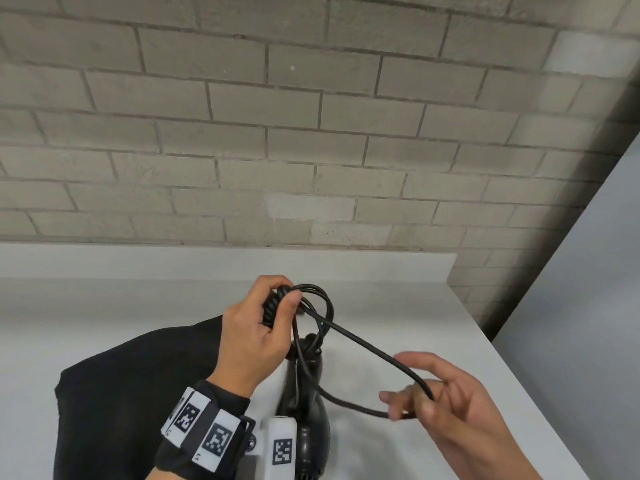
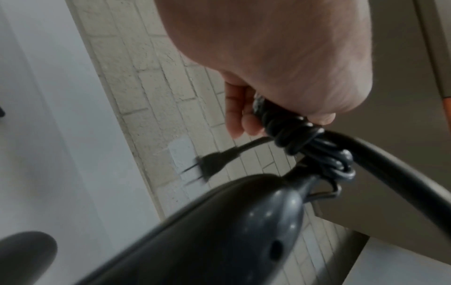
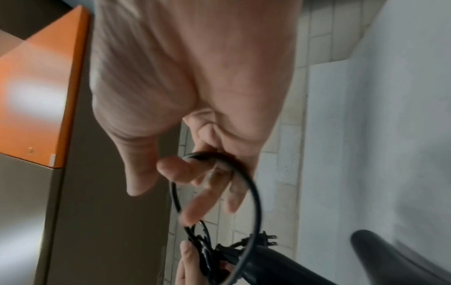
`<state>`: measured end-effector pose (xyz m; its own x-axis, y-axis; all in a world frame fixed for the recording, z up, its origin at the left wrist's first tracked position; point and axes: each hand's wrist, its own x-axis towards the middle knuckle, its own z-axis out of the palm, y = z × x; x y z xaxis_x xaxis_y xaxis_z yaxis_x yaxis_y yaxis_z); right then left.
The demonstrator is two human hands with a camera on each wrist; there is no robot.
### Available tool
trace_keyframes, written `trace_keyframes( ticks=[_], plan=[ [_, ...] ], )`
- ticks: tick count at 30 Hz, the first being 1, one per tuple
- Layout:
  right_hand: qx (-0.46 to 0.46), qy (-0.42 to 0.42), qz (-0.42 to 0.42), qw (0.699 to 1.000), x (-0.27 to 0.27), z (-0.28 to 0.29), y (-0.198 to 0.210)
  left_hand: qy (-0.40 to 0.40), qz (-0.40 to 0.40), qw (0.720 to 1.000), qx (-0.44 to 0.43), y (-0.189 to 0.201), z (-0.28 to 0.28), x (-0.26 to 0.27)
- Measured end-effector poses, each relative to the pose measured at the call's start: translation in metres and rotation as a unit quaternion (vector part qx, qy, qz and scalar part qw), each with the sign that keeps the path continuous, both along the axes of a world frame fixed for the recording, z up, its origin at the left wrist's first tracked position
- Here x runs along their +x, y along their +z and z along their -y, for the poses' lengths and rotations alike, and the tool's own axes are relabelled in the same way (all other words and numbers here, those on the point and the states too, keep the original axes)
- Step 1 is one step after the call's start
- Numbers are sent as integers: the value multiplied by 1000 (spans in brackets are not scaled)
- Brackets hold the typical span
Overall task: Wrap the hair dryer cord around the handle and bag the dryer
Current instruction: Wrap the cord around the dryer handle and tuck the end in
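Right now your left hand (image 1: 254, 336) grips the dryer's handle (image 1: 277, 308), fingers curled round the cord (image 1: 360, 344) coils wound there. Your right hand (image 1: 446, 407) sits to the right, fingers loosely bent, hooking a free loop of that cord. Its plug (image 2: 214, 164) dangles near the handle. Below, the hair dryer (image 1: 306, 410) hangs over the white worktop (image 1: 398, 299), beside the black bag (image 1: 138, 386). A pale brick wall (image 1: 277, 133) stands behind.

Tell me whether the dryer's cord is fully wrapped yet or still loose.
Partly wrapped. Coils sit bunched under the left hand on the handle, but a long loop of cord runs free to the right hand.
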<state>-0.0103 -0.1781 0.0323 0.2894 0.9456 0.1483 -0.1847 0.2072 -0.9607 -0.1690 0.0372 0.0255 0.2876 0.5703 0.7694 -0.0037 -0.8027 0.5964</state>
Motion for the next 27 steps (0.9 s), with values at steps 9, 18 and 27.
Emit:
trace_keyframes(
  ticks=[9, 18, 27],
  plan=[
    [-168, -4, 61, 984, 5, 9, -8, 7, -15, 1000, 20, 1, 0, -1],
    [10, -390, 318, 864, -24, -15, -28, 9, 0, 999, -38, -2, 8, 5],
    [-65, -209, 402, 889, -83, -47, -17, 27, -7, 1000, 1, 2, 15, 9]
  ],
)
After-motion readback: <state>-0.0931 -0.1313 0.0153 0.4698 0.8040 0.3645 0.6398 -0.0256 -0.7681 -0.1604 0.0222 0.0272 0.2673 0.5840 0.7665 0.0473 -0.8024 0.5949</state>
